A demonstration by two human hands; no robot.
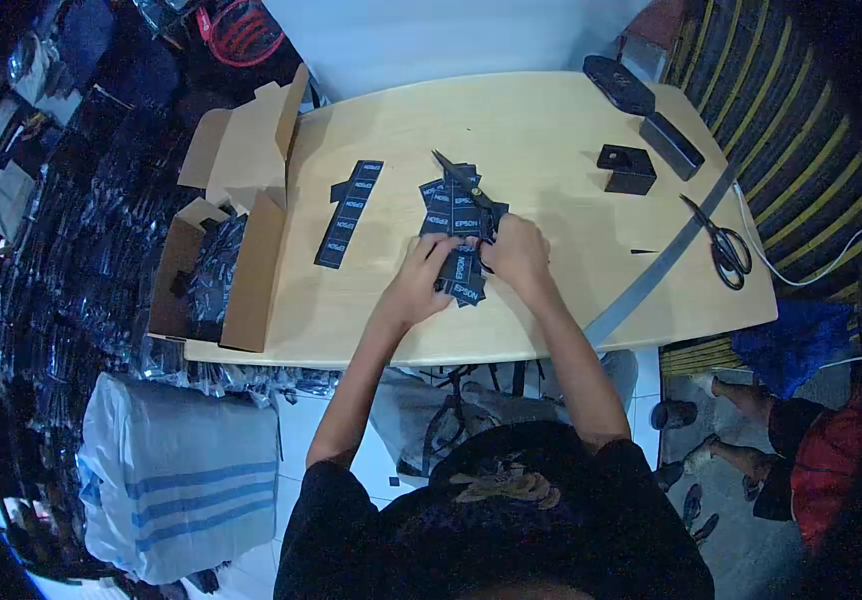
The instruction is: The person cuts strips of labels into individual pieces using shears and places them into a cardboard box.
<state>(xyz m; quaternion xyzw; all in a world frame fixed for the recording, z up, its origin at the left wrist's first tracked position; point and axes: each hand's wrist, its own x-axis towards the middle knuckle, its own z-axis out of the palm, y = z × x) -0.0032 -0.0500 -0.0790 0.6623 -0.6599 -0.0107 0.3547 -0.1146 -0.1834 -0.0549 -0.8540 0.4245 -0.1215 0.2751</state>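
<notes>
My right hand (518, 252) is closed around the handles of a pair of black scissors (459, 172), whose blades point away toward the back of the table. Under the scissors lies a loose pile of black EPSON labels (438, 222), some overlapping at angles. My left hand (419, 280) grips the near part of the pile, its fingers on a black label strip (464, 290) printed EPSON. Whether the blades touch a label is hard to tell. Left of the pile, a longer uncut EPSON label strip (351, 215) lies flat over another small black piece.
An open cardboard box (263, 270) with dark labels inside stands at the table's left. On the right are a second pair of scissors (726, 250), black boxes (629, 170), a black case (618, 85) and a grey strip (651, 275). Another person (791, 440) is at lower right.
</notes>
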